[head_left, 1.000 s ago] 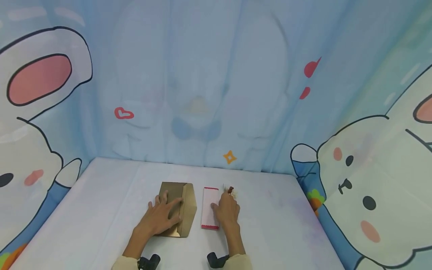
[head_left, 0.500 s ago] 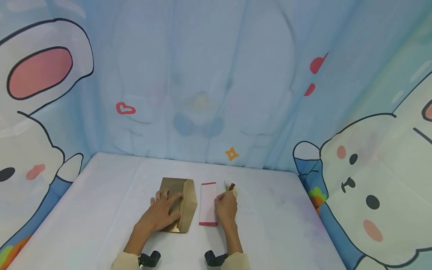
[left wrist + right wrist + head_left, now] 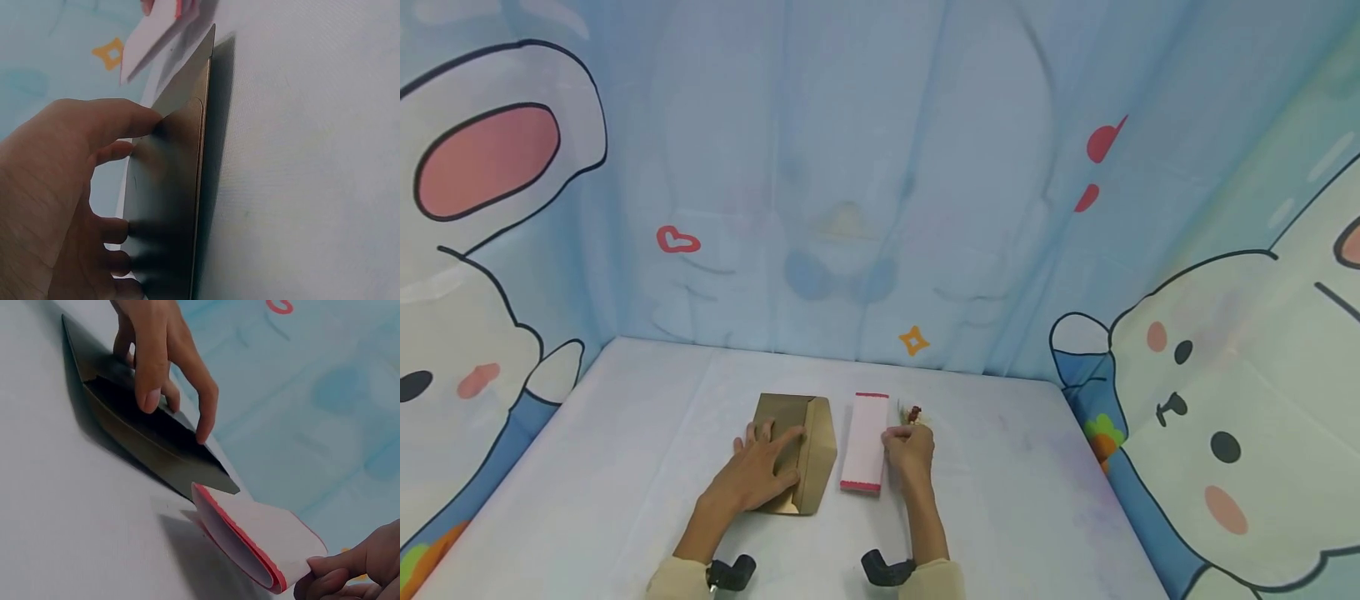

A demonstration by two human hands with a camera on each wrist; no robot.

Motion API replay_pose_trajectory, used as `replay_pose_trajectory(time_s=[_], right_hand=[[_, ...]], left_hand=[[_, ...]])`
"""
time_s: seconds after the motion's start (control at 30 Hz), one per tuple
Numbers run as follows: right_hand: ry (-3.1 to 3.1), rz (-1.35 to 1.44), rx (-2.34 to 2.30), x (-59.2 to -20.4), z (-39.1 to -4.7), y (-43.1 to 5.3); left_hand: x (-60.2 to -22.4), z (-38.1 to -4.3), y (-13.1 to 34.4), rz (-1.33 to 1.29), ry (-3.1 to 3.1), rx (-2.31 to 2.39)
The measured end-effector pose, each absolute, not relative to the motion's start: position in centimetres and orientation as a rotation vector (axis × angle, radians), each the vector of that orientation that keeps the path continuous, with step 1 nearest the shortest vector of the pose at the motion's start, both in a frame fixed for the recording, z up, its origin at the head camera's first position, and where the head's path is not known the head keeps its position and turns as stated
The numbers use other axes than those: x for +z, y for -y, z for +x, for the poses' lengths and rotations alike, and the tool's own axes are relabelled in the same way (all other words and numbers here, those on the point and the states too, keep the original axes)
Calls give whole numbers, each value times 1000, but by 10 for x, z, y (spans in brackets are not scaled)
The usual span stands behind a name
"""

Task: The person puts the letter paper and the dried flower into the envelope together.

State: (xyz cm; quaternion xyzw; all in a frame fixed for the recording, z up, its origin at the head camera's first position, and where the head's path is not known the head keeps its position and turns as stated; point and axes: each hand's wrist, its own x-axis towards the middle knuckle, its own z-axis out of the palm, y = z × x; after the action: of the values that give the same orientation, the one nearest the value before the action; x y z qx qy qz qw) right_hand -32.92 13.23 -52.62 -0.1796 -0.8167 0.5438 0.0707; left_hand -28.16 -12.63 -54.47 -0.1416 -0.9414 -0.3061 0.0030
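A gold envelope [image 3: 786,454] lies on the white table with its flap folded out to the right. On it rests my left hand [image 3: 751,471], fingers spread and fingertips touching the surface; the left wrist view has the same hand [image 3: 69,169] over the shiny envelope [image 3: 169,194]. To the right, my right hand [image 3: 913,452] pinches the edge of a folded white paper [image 3: 864,442] with red ends. In the right wrist view the folded paper [image 3: 262,534] is raised off the table, its layers bowed apart, thumb and finger at one edge.
A small dried-flower sprig [image 3: 914,414] lies just beyond my right hand. The white tabletop [image 3: 1022,492] extends on both sides, backed by a blue cartoon curtain [image 3: 850,167]. Black wrist mounts [image 3: 887,569] sit on both wrists.
The right hand has moved from by the flower sprig to the folded paper's right edge and now pinches it. The paper has lifted and tilted. The left hand stays on the envelope.
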Motion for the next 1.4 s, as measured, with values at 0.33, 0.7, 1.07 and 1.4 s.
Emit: replay_pose_trajectory(time_s=[0.33, 0.7, 1.07, 1.4], right_hand=[[2457, -467, 1785, -532, -325, -115], [2463, -402, 1821, -544, -322, -88], [2473, -432, 1697, -546, -324, -78], [2485, -401, 1597, -547, -325, -69]], left_hand=[[-545, -280, 131, -435, 2955, -965], [-547, -282, 131, -413, 2946, -1031], [-548, -285, 130, -422, 2941, -1009], [-549, -287, 130, -424, 2938, -1005]])
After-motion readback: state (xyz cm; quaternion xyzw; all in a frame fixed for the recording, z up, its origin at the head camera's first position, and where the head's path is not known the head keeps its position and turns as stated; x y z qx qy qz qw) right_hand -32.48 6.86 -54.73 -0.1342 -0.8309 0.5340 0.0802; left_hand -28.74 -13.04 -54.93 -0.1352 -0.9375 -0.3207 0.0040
